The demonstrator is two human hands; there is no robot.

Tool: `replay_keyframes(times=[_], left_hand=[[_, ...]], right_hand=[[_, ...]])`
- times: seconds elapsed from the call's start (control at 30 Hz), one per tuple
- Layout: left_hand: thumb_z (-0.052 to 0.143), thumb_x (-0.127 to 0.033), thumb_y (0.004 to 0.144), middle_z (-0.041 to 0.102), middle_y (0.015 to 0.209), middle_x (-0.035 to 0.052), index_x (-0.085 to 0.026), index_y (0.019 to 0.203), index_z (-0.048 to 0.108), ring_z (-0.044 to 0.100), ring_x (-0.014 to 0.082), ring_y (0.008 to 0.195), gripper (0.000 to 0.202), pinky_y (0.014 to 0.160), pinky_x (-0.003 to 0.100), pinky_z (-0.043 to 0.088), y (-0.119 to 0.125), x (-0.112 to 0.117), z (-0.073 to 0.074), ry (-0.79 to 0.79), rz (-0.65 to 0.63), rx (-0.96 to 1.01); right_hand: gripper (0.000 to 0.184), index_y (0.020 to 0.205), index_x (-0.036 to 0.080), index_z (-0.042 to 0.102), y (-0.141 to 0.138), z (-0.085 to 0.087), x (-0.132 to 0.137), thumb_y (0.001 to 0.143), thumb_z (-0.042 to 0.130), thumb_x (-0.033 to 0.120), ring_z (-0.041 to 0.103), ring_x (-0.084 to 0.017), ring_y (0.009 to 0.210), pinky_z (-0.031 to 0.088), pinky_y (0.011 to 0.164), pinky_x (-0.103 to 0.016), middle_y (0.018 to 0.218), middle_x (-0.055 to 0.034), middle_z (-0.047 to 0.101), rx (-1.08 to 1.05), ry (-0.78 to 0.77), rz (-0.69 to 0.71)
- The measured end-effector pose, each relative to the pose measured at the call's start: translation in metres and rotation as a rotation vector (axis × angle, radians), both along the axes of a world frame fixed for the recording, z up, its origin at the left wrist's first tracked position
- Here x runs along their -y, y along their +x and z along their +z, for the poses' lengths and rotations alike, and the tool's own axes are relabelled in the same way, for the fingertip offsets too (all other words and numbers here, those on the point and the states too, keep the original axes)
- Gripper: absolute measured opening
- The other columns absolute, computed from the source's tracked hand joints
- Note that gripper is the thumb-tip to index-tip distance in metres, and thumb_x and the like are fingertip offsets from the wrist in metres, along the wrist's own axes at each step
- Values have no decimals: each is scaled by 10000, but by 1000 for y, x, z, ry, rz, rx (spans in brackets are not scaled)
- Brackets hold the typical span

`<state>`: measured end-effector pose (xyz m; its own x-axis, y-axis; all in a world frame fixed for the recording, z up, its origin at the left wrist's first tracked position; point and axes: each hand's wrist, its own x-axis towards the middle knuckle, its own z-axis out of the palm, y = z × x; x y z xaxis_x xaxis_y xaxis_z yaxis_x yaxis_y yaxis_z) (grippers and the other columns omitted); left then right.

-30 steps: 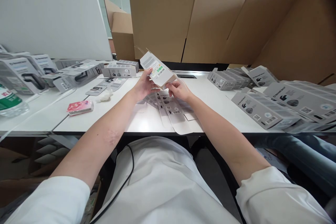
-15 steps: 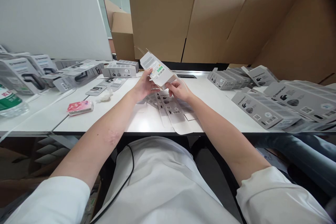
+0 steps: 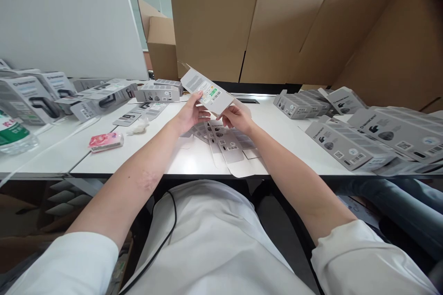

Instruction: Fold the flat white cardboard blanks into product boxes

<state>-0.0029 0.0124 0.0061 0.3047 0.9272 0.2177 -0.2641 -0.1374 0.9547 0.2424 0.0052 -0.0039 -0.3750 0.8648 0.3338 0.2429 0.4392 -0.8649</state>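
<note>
A grey-and-white cardboard box [image 3: 211,94] with a printed label and end flaps is tilted above the table in front of me. My left hand [image 3: 191,113] grips its left side, thumb on the printed face and the other fingers beneath. At the lower right end, my right hand [image 3: 237,117] has its fingers closed on the box's edge near the flaps. Below both hands lie several flattened box blanks [image 3: 226,143], overlapping on the white table, partly covered by the hands.
Assembled grey boxes [image 3: 351,143] are piled at the right. More boxes [image 3: 31,94] stand at the left, by a plastic bottle [image 3: 14,133]. A pink packet [image 3: 105,141] lies near my left forearm. Large brown cardboard [image 3: 214,23] rises behind the table.
The box has shifted slightly and turned flatter in my hands. My right fingers have moved a little along its lower right end; my left hand keeps its hold.
</note>
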Motion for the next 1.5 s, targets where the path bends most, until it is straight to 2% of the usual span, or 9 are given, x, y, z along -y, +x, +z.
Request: replay_keyframes(times=[0.13, 0.27, 0.33, 0.5, 0.63, 0.73, 0.93, 1.2, 1.5], left_hand=[[876, -915, 844, 864, 1069, 143, -248, 1214, 772, 810, 341, 961, 770, 950, 522, 687, 2, 6, 2, 9, 2, -35], [896, -907, 832, 851, 1057, 138, -239, 1199, 762, 799, 326, 938, 774, 965, 515, 672, 3, 12, 5, 15, -10, -67], [896, -905, 829, 845, 1052, 133, -240, 1190, 758, 793, 320, 925, 769, 960, 512, 669, 4, 13, 5, 11, -7, -68], [887, -917, 816, 839, 1029, 127, -249, 1183, 753, 798, 329, 923, 774, 942, 516, 667, 4, 7, 5, 3, 50, -26], [846, -979, 807, 831, 972, 121, -252, 1247, 757, 815, 346, 909, 854, 915, 525, 667, 1, 3, 5, -8, 92, 12], [821, -1031, 796, 809, 912, 104, -253, 1289, 755, 813, 342, 883, 924, 890, 510, 658, 0, 2, 5, -7, 96, 40], [830, -1015, 786, 815, 956, 108, -262, 1295, 738, 805, 342, 893, 913, 892, 509, 654, 2, 6, 7, -5, 70, 5], [853, -950, 811, 833, 1060, 133, -270, 1329, 740, 807, 353, 914, 862, 925, 554, 676, 3, 9, 6, 3, 69, -50], [867, -946, 807, 850, 1045, 127, -266, 1306, 744, 818, 340, 900, 852, 926, 529, 679, 3, 8, 6, -4, 85, -30]], right_hand=[[655, 914, 214, 791, 0, -2, -4, 1048, 854, 852, 539, -126, 562, 456, 518, -285, 741, -44, 756, -65, 17, 34], [432, 1027, 226, 783, 0, -4, -7, 1093, 889, 640, 578, -130, 588, 461, 509, -267, 826, -40, 799, -109, -3, 0], [394, 1019, 226, 784, 0, -5, -8, 1106, 881, 597, 581, -132, 595, 467, 512, -266, 825, -42, 796, -98, -19, -19], [583, 912, 222, 780, -2, -4, -6, 1087, 849, 774, 564, -144, 595, 453, 512, -286, 772, -58, 761, -50, -20, -11], [820, 851, 223, 791, -1, 0, -2, 1064, 683, 1007, 504, -153, 547, 459, 526, -324, 632, -46, 650, -10, -3, -23], [900, 873, 234, 789, -1, 1, 0, 1041, 586, 1094, 484, -156, 509, 455, 520, -336, 610, -38, 631, -16, 30, -56], [839, 919, 261, 749, -1, 3, 3, 1062, 582, 1070, 495, -163, 501, 437, 515, -331, 626, -28, 653, -50, 63, -68], [707, 848, 249, 705, -1, 13, 14, 1140, 641, 889, 487, -161, 541, 466, 537, -327, 632, -42, 672, -32, 33, -107], [834, 856, 246, 755, 1, 7, 6, 1036, 651, 1053, 479, -154, 525, 440, 530, -329, 618, -31, 663, -46, 68, -102]])
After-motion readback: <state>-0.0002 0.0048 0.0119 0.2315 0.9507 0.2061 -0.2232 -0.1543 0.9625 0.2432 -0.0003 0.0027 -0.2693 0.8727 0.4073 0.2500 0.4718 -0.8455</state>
